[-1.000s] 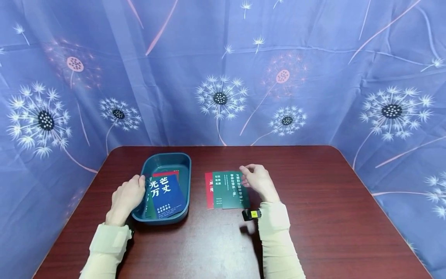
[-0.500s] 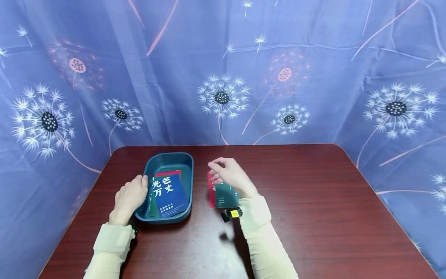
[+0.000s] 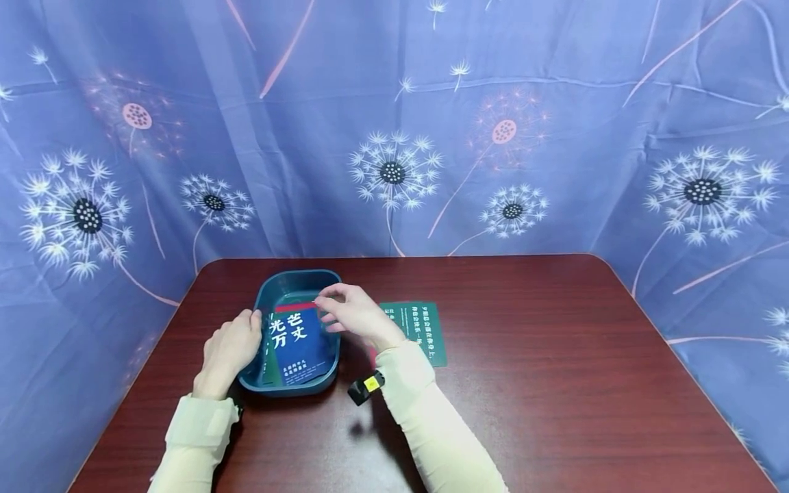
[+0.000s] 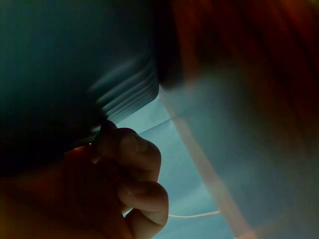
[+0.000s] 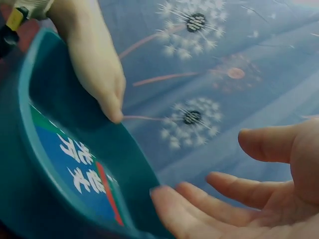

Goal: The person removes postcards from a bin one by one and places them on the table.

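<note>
A teal plastic basin [image 3: 288, 392] stands on the left of the table. My left hand [image 3: 228, 352] grips its left rim, and the left wrist view shows curled fingers [image 4: 144, 199] by the dark ridged wall. Inside lie a blue card [image 3: 302, 356] with white Chinese characters on top, a red card [image 3: 290, 307] and a green card [image 3: 270, 370] partly beneath it. My right hand [image 3: 360, 318] is over the basin's right rim, fingertips above the inside. Between its spread fingers in the right wrist view [image 5: 224, 199] nothing is held.
Right of the basin, overlapping green cards [image 3: 425, 335] lie on the dark red wooden table [image 3: 555, 383], partly hidden by my right forearm. A bit of red card shows beneath them. A blue curtain [image 3: 394, 89] with dandelion prints hangs behind and at both sides.
My right hand has travelled left from the green cards to above the basin's right rim, uncovering those cards. The left hand keeps its hold on the basin.
</note>
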`<state>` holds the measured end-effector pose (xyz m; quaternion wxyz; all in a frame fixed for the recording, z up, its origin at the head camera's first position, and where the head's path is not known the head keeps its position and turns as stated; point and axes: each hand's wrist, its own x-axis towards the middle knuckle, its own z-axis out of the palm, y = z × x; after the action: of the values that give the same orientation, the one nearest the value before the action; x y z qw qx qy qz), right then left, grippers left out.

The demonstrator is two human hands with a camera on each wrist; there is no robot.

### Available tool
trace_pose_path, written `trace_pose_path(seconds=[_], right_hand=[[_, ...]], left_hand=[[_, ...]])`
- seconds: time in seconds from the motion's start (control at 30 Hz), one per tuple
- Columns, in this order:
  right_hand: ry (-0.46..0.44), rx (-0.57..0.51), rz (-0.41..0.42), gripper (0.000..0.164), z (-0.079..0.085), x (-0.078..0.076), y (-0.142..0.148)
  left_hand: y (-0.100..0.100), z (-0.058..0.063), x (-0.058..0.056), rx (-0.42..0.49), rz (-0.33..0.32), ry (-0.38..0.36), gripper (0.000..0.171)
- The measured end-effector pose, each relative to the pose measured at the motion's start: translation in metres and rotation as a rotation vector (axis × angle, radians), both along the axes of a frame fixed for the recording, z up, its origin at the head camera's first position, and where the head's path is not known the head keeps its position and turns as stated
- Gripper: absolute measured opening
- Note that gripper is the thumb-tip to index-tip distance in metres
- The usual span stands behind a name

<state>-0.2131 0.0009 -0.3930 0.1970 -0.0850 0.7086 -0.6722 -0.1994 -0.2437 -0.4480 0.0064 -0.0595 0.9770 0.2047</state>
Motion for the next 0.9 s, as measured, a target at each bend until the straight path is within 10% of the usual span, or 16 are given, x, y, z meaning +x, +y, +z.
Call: trace_pose_path(seconds=[0.9], right_hand=[[-0.078, 0.139, -0.286, 0.064, -0.023, 0.009, -0.071]], left_hand=[[0.000, -0.002, -0.002, -0.002, 0.001, -0.010, 0.050]])
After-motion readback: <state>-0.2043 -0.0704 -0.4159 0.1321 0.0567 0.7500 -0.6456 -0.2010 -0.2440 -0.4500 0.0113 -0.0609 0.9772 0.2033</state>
